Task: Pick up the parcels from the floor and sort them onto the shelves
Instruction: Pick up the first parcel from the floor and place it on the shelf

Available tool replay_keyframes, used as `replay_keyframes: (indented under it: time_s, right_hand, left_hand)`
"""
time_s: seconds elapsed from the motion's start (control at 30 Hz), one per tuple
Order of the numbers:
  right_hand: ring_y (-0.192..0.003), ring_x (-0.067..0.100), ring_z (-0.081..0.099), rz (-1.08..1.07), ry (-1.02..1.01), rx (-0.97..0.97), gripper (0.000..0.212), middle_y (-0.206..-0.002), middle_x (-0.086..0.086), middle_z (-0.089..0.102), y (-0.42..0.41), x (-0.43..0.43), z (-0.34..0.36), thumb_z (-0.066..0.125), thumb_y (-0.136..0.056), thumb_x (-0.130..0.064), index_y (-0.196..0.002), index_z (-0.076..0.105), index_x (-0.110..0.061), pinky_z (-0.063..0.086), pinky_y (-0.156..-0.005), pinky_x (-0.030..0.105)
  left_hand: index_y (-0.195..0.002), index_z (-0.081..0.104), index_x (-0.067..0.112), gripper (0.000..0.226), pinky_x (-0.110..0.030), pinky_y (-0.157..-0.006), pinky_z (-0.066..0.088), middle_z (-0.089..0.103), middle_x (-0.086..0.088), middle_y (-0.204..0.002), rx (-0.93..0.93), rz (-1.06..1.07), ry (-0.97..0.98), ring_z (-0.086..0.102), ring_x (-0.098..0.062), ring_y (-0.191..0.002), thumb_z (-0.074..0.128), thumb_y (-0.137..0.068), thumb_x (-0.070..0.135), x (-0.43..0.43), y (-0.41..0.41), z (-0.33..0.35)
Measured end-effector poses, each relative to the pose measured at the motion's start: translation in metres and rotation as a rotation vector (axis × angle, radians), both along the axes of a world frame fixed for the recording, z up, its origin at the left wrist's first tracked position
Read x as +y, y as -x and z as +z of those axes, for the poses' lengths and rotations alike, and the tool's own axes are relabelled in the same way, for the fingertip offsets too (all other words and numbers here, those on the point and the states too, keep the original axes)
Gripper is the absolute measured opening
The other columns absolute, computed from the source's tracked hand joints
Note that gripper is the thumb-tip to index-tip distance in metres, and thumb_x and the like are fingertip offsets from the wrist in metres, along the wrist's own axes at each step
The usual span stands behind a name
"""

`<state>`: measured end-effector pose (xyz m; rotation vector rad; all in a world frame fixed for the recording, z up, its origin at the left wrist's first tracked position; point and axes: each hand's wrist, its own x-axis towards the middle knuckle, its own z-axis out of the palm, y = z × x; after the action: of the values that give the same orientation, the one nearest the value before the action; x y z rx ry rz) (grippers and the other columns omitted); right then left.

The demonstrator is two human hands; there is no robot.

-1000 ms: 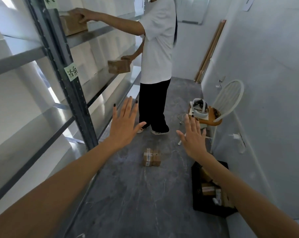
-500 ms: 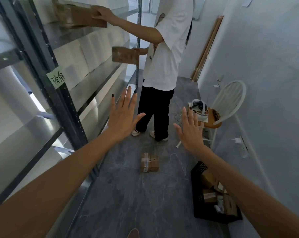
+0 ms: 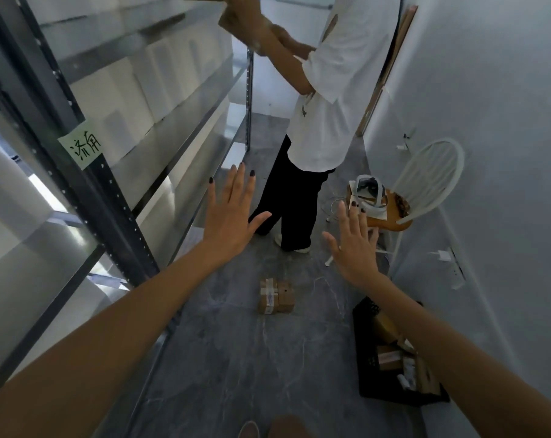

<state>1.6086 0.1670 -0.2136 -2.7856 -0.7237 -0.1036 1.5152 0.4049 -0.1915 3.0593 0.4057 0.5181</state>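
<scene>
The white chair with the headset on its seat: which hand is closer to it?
Right. The right hand is spread open just left of the white chair; the left hand is further left, beside the metal shelves.

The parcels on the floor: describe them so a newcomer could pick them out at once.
Start at the metal shelves along the left wall and look down to the grey floor of the aisle. The parcels lie mid-aisle, between the outstretched hands. They are two small taped brown boxes side by side, lying loose, unlike those in the black crate.

Brown parcel [image 3: 275,295], black crate [image 3: 367,352], white chair [image 3: 432,175]
</scene>
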Motion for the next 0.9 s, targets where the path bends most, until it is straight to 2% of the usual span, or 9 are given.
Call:
replay_keyframes:
  time_s: [0.3,0.63,0.9]
  right_hand:
    - [-0.148,0.030,-0.003,0.015,-0.016,0.024,0.071,-0.161,0.007,-0.001,-0.061,0.025,-0.017,0.025,-0.095,-0.057,-0.152,-0.004,-0.026,0.005,-0.115,0.059]
    - [-0.148,0.030,0.001,-0.004,-0.061,0.078,0.070,-0.161,0.008,0.005,-0.165,0.029,-0.037,0.026,-0.094,-0.056,-0.152,0.001,-0.025,0.007,-0.115,0.060]
    - [-0.148,0.030,-0.002,0.035,-0.040,0.137,0.070,-0.161,0.009,0.001,-0.215,0.041,-0.062,0.027,-0.095,-0.055,-0.152,0.000,-0.024,0.006,-0.115,0.060]
  left_hand:
    - [-0.151,-0.005,0.016,0.083,-0.051,-0.115,-0.009,-0.010,-0.007,-0.160,0.031,0.038,0.010,-0.010,-0.022,-0.148,0.013,-0.087,0.066,0.015,-0.050,-0.009]
    - [-0.151,-0.006,0.016,0.080,-0.055,-0.117,-0.006,-0.013,-0.008,-0.160,0.080,0.051,0.025,-0.013,-0.022,-0.147,0.016,-0.090,0.063,0.016,-0.144,-0.015]
    - [-0.151,-0.003,0.018,0.078,-0.056,-0.116,-0.007,-0.010,-0.006,-0.160,0.120,0.075,0.058,-0.010,-0.020,-0.148,0.019,-0.091,0.062,0.016,-0.196,-0.040]
